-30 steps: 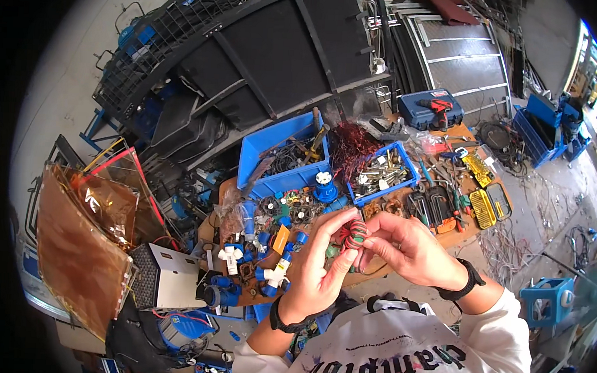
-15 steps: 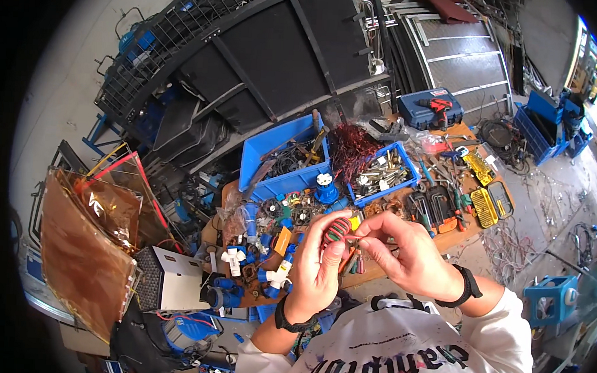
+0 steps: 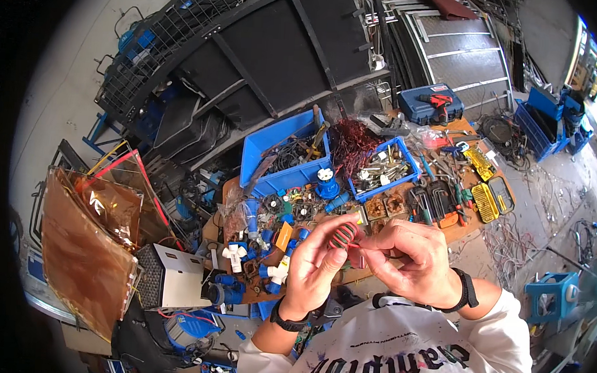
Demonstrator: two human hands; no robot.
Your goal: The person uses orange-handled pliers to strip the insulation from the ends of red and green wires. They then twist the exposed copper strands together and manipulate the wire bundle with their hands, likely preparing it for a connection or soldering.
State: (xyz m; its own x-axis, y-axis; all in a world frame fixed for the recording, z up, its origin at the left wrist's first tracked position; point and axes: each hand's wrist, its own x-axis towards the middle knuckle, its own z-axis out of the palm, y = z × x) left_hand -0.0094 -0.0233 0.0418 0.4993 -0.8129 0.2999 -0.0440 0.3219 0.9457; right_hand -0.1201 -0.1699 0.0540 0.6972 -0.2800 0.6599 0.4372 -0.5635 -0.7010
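My left hand (image 3: 313,270) was closed round a small coil of red and dark green wire (image 3: 343,235), thumb in front and fingers behind, above the near edge of the wooden table (image 3: 461,235). My right hand (image 3: 412,258) was narrow, its thumb and fingertips pinched on a red strand (image 3: 354,245) at the coil's right side.

Beyond my hands stood a large blue bin (image 3: 278,183), with a heap of black cable (image 3: 293,155) inside and a yellow-handled tool (image 3: 315,148) leaning near its right wall. To its right sat a shallower blue tray (image 3: 386,192), full of loose metal fittings (image 3: 384,167) lying every which way. A dark red tangle (image 3: 353,147) was heaped between the two containers, close against both.

Farther right, a small case (image 3: 505,194) lay open, a yellow rack (image 3: 485,203) in its left half. At the table's far corner was a closed dark blue case (image 3: 415,112) with a red drill (image 3: 440,105) lying on top. On the floor past the table, a blue crate (image 3: 532,135) held dark and blue pieces that I couldn't make out.
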